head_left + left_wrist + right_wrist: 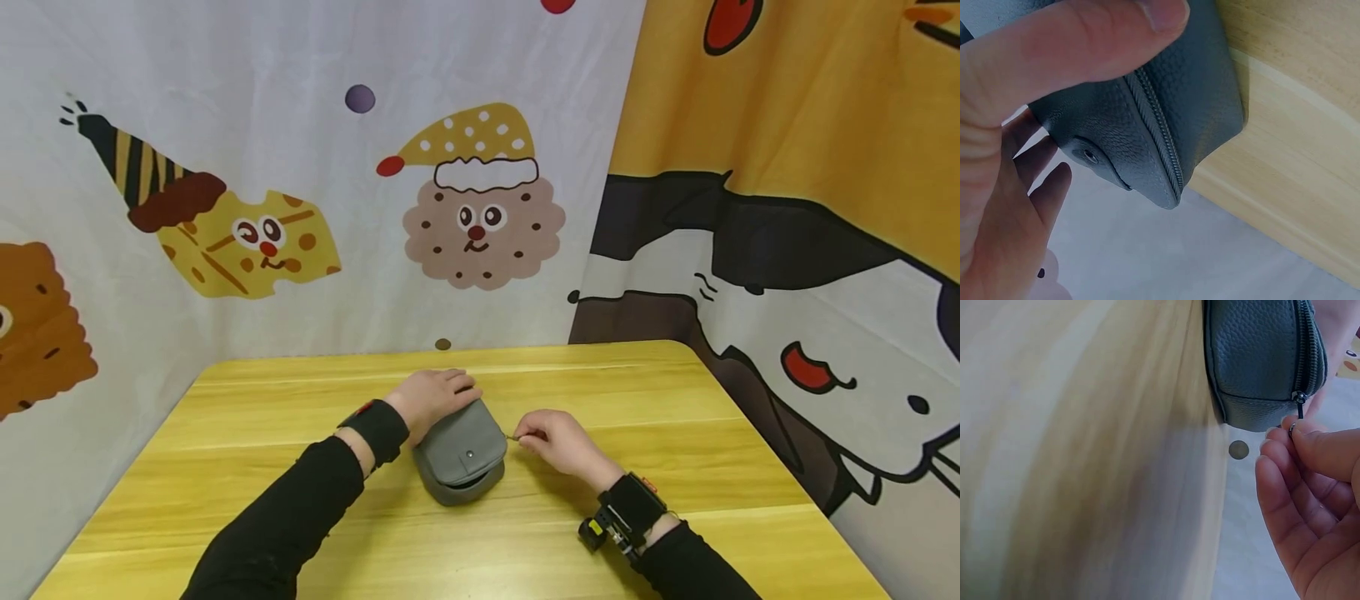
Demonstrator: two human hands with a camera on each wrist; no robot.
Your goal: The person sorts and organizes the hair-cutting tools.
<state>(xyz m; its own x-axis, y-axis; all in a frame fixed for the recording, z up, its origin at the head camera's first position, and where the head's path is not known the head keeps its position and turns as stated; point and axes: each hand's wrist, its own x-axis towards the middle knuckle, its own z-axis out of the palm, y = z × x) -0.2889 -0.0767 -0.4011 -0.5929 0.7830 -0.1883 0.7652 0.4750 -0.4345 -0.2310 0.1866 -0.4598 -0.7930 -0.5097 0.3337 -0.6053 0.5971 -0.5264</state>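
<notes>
A small grey leather zip pouch (463,450) sits on the table, its zip running round the edge and a stud on a small tab on top. In the head view, a gap shows along its near edge. My left hand (437,398) holds its far left part, thumb on the side and fingers over the top, as the left wrist view shows. To the right of the pouch, my right hand (558,442) pinches the zip pull (1292,429) between thumb and forefinger. The zip slider (1299,397) is at the pouch's corner in the right wrist view.
The wood-grain table (645,392) stretches out on all sides of the pouch. Behind it hangs a pale curtain (300,325) with cartoon prints, and a yellow and white one (787,300) hangs at the right.
</notes>
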